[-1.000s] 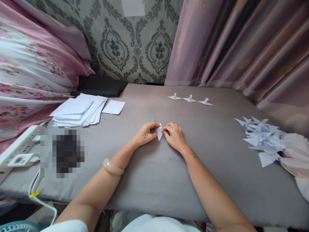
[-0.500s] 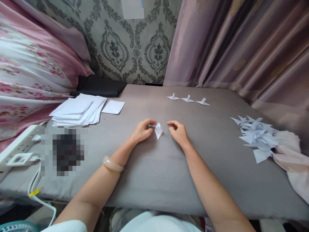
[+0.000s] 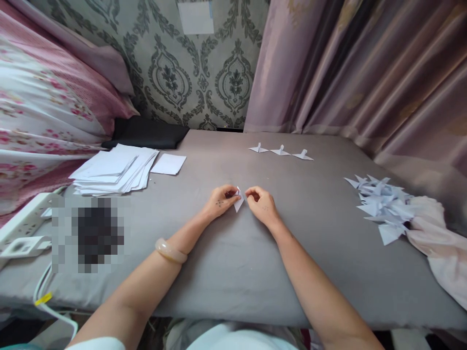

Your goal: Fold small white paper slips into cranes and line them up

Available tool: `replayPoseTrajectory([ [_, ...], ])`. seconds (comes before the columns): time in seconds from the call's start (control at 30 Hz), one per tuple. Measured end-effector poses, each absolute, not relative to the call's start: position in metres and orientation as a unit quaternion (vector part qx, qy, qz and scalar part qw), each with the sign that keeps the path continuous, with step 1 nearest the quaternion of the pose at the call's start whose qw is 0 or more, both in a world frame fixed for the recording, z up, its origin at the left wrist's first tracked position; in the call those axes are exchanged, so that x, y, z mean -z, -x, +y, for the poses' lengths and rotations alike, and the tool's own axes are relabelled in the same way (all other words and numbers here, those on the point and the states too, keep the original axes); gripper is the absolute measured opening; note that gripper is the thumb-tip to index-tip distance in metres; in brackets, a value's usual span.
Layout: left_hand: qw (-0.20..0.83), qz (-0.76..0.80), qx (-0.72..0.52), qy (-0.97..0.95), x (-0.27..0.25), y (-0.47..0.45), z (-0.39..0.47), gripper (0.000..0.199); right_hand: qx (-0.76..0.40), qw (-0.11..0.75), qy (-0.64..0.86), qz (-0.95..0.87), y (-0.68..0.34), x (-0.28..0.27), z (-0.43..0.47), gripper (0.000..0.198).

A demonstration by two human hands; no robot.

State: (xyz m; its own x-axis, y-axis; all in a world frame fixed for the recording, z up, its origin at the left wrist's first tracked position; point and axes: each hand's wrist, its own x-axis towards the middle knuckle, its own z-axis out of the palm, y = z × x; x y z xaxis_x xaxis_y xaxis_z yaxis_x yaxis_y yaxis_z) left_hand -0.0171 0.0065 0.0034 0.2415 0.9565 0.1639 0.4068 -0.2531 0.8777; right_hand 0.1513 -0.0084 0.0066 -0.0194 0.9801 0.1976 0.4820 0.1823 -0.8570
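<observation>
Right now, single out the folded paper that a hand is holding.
The centre paper, pinched in the left hand; the others lie untouched, in the far row of three or the right-hand pile.

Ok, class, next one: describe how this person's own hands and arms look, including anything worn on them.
Both hands are ungloved. The left hand has small dark dots on its back; the right hand has fainter marks. A pale, smooth, rounded bangle circles the left forearm, and a whitish sleeve shows at that arm's upper end.
</observation>
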Motion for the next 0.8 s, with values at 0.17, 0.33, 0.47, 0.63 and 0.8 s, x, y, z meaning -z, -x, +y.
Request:
replayPoseTrajectory([
  [0.17, 0.356, 0.486, -0.377, -0.704, 0.0037, 0.0165, 0.0084, 0.018, -0.280, 0.406, 0.553, -0.672, -0.1479, -0.0100, -0.0117, 0.019],
  [0.33, 0.356, 0.480, -0.377, -0.708, 0.0005, 0.0172, 0.0069, 0.019, -0.272, 0.403, 0.543, -0.684, -0.1464, -0.0087, -0.0122, 0.021],
  [0.47, 0.354, 0.488, -0.373, -0.706, -0.0029, 0.0163, 0.0055, 0.017, -0.270, 0.399, 0.544, -0.687, -0.1467, -0.0063, -0.0114, 0.020],
  [0.63, 0.340, 0.488, -0.372, -0.713, -0.0040, 0.0156, 0.0041, 0.015, -0.270, 0.395, 0.543, -0.690, -0.1466, -0.0060, -0.0113, 0.019],
  [0.8, 0.321, 0.485, -0.366, -0.727, -0.0055, 0.0158, 0.0027, 0.013, -0.274, 0.385, 0.546, -0.692, -0.1457, -0.0093, -0.0119, 0.016],
])
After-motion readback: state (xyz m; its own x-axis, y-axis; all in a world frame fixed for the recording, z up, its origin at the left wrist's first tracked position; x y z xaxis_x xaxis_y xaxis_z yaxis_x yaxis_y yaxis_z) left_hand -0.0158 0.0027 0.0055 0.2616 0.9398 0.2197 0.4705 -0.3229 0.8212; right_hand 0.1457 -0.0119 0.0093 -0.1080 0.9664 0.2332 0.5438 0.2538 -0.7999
